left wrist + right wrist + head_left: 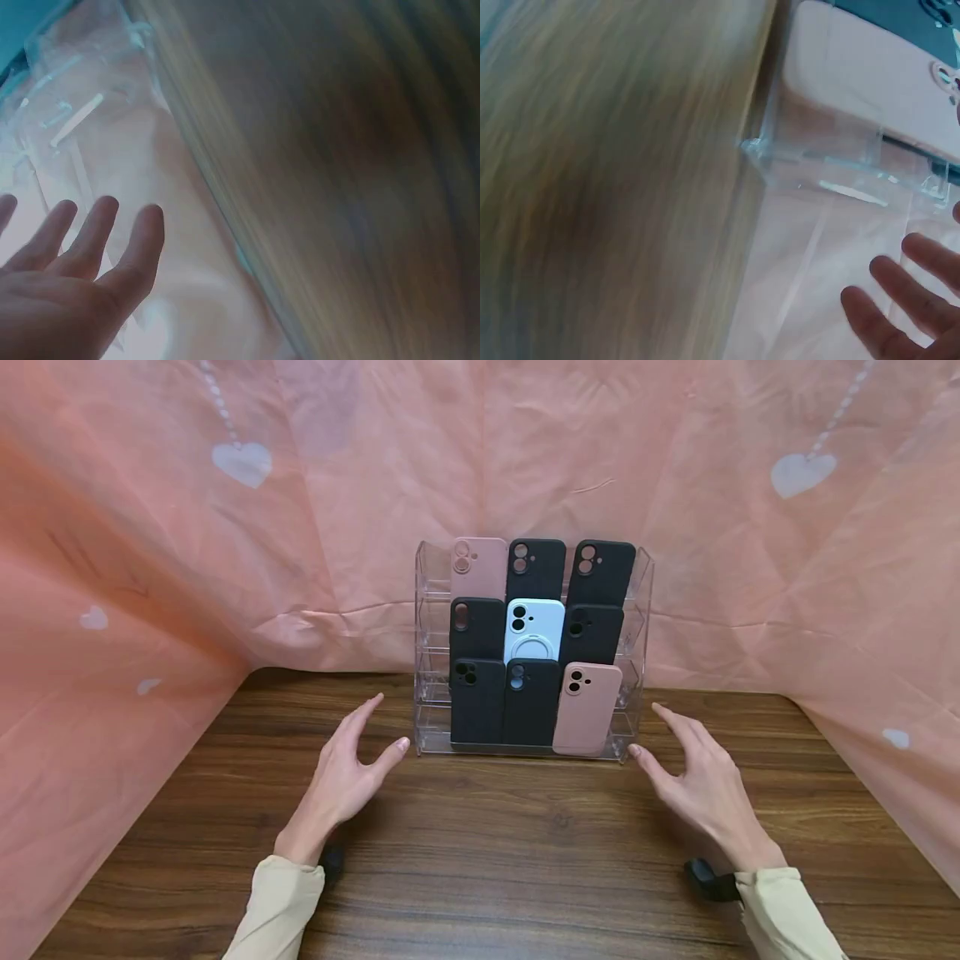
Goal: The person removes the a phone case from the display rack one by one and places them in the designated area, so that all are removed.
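A clear tiered display rack (529,750) stands at the back of the table, holding several phone cases in three rows. At the front right leans a pink phone case (588,708); a white phone case (535,631) with a ring sits in the middle. Another pink phone case (480,568) is at the top left, and the rest are dark, among them a black phone case (477,702) at the front left. My left hand (348,772) hovers left of the rack, fingers spread and holding nothing. Right of the rack, my right hand (697,781) is likewise spread, thumb near the rack's front corner.
A wooden table (525,877) lies under the rack and hands. Pink cloth (360,510) printed with white hearts hangs behind and along both sides. Dark bands sit at both wrists, below light sleeves (281,902).
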`<state>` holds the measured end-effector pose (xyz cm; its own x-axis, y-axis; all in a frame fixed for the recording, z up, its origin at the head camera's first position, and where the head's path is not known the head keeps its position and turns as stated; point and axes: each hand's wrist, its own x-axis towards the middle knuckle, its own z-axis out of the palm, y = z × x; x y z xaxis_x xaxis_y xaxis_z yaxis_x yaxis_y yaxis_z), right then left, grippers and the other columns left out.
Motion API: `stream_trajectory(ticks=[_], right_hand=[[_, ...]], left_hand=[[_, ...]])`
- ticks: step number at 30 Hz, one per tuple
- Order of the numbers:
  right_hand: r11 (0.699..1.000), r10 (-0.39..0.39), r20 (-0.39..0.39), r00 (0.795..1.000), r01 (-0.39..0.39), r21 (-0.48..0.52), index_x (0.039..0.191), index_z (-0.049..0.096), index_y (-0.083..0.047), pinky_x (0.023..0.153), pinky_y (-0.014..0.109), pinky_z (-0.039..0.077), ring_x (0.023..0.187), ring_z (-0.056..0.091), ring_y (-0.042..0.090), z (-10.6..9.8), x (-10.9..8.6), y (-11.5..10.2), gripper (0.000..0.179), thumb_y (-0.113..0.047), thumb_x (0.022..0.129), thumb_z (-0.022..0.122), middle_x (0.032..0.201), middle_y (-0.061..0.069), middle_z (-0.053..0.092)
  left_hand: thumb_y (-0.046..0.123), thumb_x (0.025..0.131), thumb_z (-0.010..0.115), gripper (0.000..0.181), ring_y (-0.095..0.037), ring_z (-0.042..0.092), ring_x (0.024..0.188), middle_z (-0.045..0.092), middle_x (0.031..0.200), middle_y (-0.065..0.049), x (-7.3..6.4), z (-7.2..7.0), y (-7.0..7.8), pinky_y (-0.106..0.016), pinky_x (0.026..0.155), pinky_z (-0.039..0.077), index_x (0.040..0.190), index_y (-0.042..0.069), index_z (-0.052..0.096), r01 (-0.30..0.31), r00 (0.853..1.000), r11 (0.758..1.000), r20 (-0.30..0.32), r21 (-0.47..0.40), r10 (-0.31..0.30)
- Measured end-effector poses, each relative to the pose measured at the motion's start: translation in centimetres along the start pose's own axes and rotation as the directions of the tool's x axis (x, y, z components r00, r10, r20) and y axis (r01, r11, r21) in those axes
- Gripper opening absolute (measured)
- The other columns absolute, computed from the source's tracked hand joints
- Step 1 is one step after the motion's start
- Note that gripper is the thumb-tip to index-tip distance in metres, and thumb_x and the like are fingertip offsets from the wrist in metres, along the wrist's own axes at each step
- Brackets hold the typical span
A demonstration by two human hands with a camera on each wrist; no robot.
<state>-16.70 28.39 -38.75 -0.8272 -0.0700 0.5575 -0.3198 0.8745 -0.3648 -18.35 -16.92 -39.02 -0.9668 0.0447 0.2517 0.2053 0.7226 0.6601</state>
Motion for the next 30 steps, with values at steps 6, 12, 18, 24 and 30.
stream_trajectory(ticks=[6, 12, 18, 24, 30], right_hand=[[0.984, -0.047, -0.140, 0.989, 0.070, 0.164, 0.138, 0.062, -0.009, 0.081, 0.001, 0.043, 0.103, 0.066, 0.016, 0.4, 1.1, -0.9, 0.056, -0.011, 0.085, 0.080, 0.116, 0.015, 0.072], [0.964, -0.030, -0.162, 0.986, 0.071, 0.256, 0.135, 0.065, -0.009, 0.077, 0.000, 0.048, 0.098, 0.059, -0.013, 0.6, 1.9, -1.6, 0.053, -0.007, 0.084, 0.080, 0.111, 0.015, 0.074], [0.960, 0.010, -0.092, 0.996, 0.016, 0.281, 0.137, 0.063, -0.011, 0.074, 0.005, 0.053, 0.092, 0.067, 0.001, 1.0, 2.8, -2.1, 0.052, -0.012, 0.088, 0.079, 0.110, 0.014, 0.074], [0.960, 0.021, -0.055, 0.998, -0.005, 0.279, 0.138, 0.062, -0.010, 0.068, 0.010, 0.056, 0.085, 0.061, -0.013, 1.5, 3.6, -2.3, 0.052, -0.014, 0.089, 0.078, 0.111, 0.015, 0.074], [0.965, 0.011, -0.069, 0.998, 0.007, 0.263, 0.140, 0.061, -0.012, 0.066, 0.009, 0.054, 0.083, 0.060, -0.015, 1.8, 4.4, -2.4, 0.054, -0.014, 0.089, 0.077, 0.109, 0.014, 0.074]], left_hand=[[0.040, 0.094, 0.072, 0.062, -0.032, 0.061, 0.130, 0.056, 0.149, -0.006, 1.4, 0.9, 0.9, -0.053, 0.102, 0.055, 0.150, 0.030, 0.048, 0.031, 0.996, 0.963, -0.074, -0.269, -0.053], [0.030, 0.094, 0.073, 0.050, -0.029, 0.068, 0.122, 0.062, 0.140, -0.012, 2.6, 1.8, 1.5, -0.048, 0.097, 0.059, 0.142, 0.026, 0.057, 0.064, 0.989, 0.914, -0.094, -0.400, -0.111], [0.025, 0.096, 0.071, 0.041, -0.026, 0.073, 0.113, 0.068, 0.130, -0.012, 3.3, 2.5, 2.0, -0.025, 0.083, 0.059, 0.135, 0.020, 0.062, 0.081, 0.983, 0.893, -0.111, -0.442, -0.143], [0.017, 0.095, 0.071, 0.034, -0.028, 0.074, 0.109, 0.069, 0.122, -0.012, 4.0, 3.2, 2.4, -0.021, 0.074, 0.062, 0.129, 0.015, 0.065, 0.072, 0.979, 0.855, -0.128, -0.514, -0.159], [0.014, 0.093, 0.072, 0.033, -0.030, 0.074, 0.104, 0.071, 0.116, -0.014, 4.6, 3.8, 2.8, -0.014, 0.073, 0.056, 0.125, 0.014, 0.066, 0.056, 0.975, 0.865, -0.161, -0.498, -0.156]])
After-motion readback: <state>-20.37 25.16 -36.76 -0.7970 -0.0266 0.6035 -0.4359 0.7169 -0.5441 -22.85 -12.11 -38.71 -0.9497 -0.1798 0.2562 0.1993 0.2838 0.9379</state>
